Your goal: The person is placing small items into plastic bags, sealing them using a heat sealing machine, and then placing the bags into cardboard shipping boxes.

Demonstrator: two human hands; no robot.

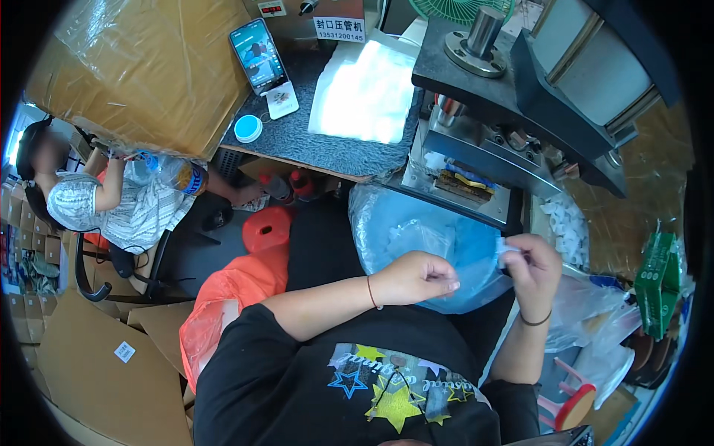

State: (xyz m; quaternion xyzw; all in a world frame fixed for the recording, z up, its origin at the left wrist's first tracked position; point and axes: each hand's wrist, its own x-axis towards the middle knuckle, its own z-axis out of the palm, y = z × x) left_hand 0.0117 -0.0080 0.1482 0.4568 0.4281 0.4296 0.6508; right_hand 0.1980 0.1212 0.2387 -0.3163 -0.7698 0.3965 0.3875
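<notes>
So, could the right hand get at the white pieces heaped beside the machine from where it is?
Probably yes: the white pieces lie just beyond the right hand, and nothing visible stands between them, though that hand is pinching a small pale piece.

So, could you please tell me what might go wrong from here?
The right hand pinches a small pale piece by its edge, so it could slip and drop toward the blue plastic bag. That hand is also close to the press, so fingers might be hurt if they strayed inside. The phone, propped on the mat, could topple if bumped.
</notes>
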